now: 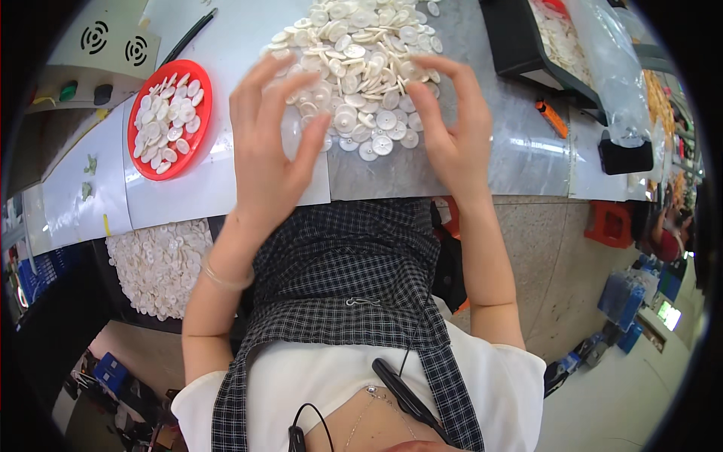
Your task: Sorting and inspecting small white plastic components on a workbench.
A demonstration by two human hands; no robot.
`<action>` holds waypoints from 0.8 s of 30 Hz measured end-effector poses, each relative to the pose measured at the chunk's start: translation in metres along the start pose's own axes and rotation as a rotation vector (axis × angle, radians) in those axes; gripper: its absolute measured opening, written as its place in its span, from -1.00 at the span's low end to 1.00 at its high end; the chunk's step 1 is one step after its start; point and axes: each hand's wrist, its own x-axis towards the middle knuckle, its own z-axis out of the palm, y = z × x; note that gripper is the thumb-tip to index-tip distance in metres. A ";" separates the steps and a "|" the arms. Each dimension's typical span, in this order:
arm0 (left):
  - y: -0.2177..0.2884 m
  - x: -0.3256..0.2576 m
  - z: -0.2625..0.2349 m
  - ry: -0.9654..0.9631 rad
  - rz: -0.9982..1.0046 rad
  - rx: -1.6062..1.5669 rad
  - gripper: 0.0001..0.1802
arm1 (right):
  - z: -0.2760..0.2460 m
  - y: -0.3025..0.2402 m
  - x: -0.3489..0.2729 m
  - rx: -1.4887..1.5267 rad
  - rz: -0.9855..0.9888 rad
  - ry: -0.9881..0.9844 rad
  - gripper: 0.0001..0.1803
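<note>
A large heap of small white round caps (361, 60) lies on the grey worktable (520, 158) in front of me. My left hand (267, 151) hovers at the heap's near left edge, fingers spread and lifted, with nothing clearly held. At the heap's near right edge, my right hand (452, 128) has its fingers curled over the pieces and touches them. A red round plate (175, 162) at the left holds a smaller batch of the same white caps.
A black pen (188, 34) lies at the back left. A black tray (520, 53) with more white pieces and a clear plastic bag (614, 68) stand at the right, with an orange tool (552, 118). Below the table, a bin (162, 264) holds several white pieces.
</note>
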 end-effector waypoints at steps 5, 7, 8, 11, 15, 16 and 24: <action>0.025 -0.021 0.007 -0.091 -0.038 0.038 -0.80 | -0.014 -0.017 -0.034 -0.321 0.007 -0.149 -0.73; 0.028 -0.020 0.009 -0.115 -0.036 0.057 -0.81 | -0.015 -0.020 -0.040 -0.340 -0.023 -0.161 -0.69; 0.029 -0.019 0.009 -0.134 -0.031 0.079 -0.81 | -0.015 -0.020 -0.042 -0.358 -0.058 -0.170 -0.65; 0.030 -0.019 0.015 -0.151 0.010 0.101 -0.80 | -0.013 -0.020 -0.043 -0.409 -0.053 -0.208 -0.61; 0.034 -0.021 0.011 -0.181 -0.002 0.095 -0.83 | -0.008 -0.016 -0.043 -0.391 -0.051 -0.201 -0.61; 0.035 -0.024 0.008 -0.192 -0.026 0.105 -0.85 | -0.007 -0.014 -0.043 -0.402 -0.071 -0.205 -0.62; 0.037 -0.045 -0.007 -0.167 -0.717 -1.233 -0.78 | -0.004 -0.018 -0.042 -0.424 -0.129 -0.203 -0.70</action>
